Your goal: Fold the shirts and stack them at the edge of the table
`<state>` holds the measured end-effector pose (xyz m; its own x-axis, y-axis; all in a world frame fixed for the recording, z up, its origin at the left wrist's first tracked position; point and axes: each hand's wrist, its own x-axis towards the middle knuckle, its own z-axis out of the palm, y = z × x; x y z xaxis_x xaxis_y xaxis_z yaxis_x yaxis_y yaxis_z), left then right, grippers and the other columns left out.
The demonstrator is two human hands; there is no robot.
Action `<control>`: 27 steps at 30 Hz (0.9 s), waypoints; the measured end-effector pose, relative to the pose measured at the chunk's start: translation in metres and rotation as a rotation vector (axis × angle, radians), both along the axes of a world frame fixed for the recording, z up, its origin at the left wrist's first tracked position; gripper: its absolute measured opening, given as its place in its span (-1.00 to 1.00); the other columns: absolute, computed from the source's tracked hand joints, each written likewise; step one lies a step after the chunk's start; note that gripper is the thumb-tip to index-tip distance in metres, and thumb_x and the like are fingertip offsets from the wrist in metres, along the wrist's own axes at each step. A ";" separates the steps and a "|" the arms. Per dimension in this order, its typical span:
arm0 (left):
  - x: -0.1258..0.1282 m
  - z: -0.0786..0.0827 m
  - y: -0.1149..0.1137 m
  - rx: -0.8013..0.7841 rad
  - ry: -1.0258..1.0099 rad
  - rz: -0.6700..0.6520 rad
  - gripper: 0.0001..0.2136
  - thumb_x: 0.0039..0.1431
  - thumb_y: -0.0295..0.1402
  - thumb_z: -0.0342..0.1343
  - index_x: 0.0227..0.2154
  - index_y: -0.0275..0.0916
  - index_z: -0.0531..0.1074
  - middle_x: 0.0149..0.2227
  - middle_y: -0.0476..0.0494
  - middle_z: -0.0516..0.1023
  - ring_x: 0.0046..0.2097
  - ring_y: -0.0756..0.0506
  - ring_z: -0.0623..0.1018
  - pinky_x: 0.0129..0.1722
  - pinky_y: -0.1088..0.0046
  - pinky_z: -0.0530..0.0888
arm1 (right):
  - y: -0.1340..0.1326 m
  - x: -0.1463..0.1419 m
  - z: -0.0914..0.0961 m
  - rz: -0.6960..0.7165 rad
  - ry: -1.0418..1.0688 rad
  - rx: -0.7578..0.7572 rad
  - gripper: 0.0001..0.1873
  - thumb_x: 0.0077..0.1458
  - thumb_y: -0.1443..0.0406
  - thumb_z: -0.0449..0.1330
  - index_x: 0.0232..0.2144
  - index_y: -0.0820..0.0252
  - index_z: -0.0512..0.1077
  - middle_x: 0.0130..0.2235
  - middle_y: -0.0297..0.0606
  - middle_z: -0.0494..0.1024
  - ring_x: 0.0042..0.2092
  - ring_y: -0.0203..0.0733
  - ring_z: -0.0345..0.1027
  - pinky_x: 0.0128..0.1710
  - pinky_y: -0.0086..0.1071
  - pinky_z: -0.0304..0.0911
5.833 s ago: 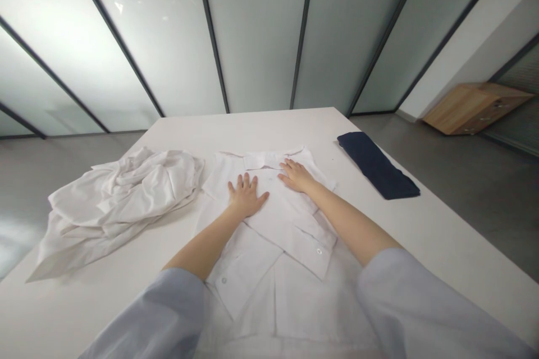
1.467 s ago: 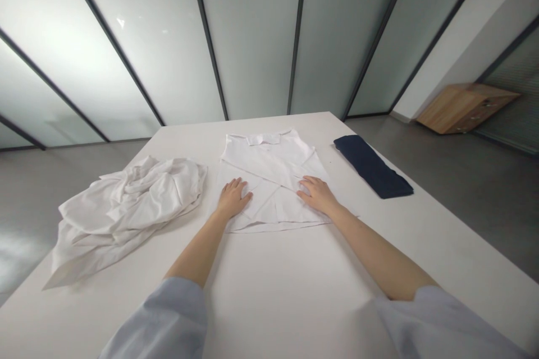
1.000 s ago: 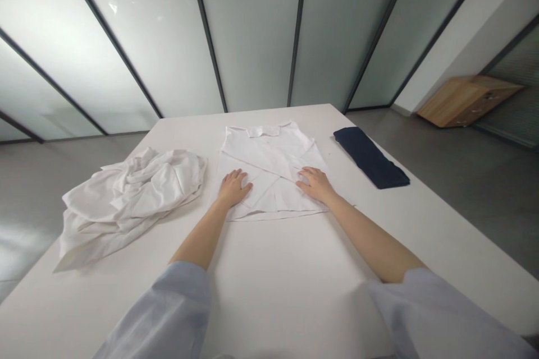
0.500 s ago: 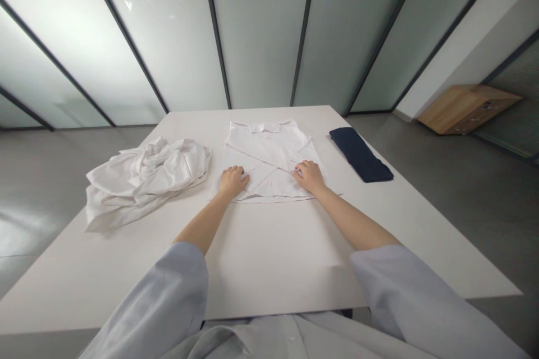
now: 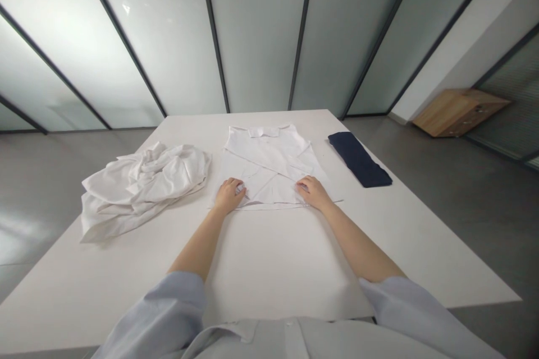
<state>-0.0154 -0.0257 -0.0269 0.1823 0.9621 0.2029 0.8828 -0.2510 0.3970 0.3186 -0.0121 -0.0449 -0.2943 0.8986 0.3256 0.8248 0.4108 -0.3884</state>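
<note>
A white shirt (image 5: 269, 151) lies spread on the table, its collar at the far end and its sleeves folded across the body. My left hand (image 5: 229, 194) is closed at the shirt's near left part, with a bit of bunched cloth between thumb and fingers. Over on the near right part, my right hand (image 5: 312, 192) pinches the cloth in the same way, fingers curled. The hem runs between both hands, almost flat on the tabletop.
A crumpled heap of white cloth (image 5: 145, 188) lies on the left of the white table (image 5: 286, 269). To the right is a folded dark navy cloth (image 5: 360, 159). Frosted glass panels (image 5: 256, 33) stand behind, and a wooden cabinet (image 5: 458, 112) is at the far right.
Both hands have come slightly nearer to me, toward the hem. Their fingers have closed more tightly on the shirt's cloth. The view has shifted slightly.
</note>
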 end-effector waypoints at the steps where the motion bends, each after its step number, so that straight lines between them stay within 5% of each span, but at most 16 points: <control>1: 0.000 0.000 0.000 0.000 -0.004 -0.002 -0.72 0.18 -0.26 0.00 -0.12 -0.20 0.47 -0.08 -0.19 0.51 -0.01 -0.15 0.47 0.05 0.31 0.39 | 0.000 0.001 -0.001 0.005 0.005 0.001 -0.80 0.14 0.31 0.09 -0.28 0.18 0.52 -0.21 -0.19 0.54 -0.13 -0.14 0.37 -0.06 -0.31 0.23; 27: -0.002 -0.004 -0.002 0.053 -0.036 -0.024 -0.78 0.17 -0.31 0.02 -0.18 -0.23 0.47 -0.15 -0.20 0.52 -0.08 -0.16 0.50 -0.02 0.28 0.41 | 0.001 -0.003 0.001 -0.016 0.015 -0.008 -0.82 0.13 0.31 0.11 -0.30 0.18 0.53 -0.26 -0.18 0.53 -0.18 -0.12 0.35 -0.12 -0.30 0.21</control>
<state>-0.0177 -0.0277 -0.0305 0.1972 0.9452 0.2603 0.8616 -0.2938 0.4138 0.3151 -0.0116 -0.0441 -0.2747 0.9060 0.3221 0.8256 0.3940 -0.4039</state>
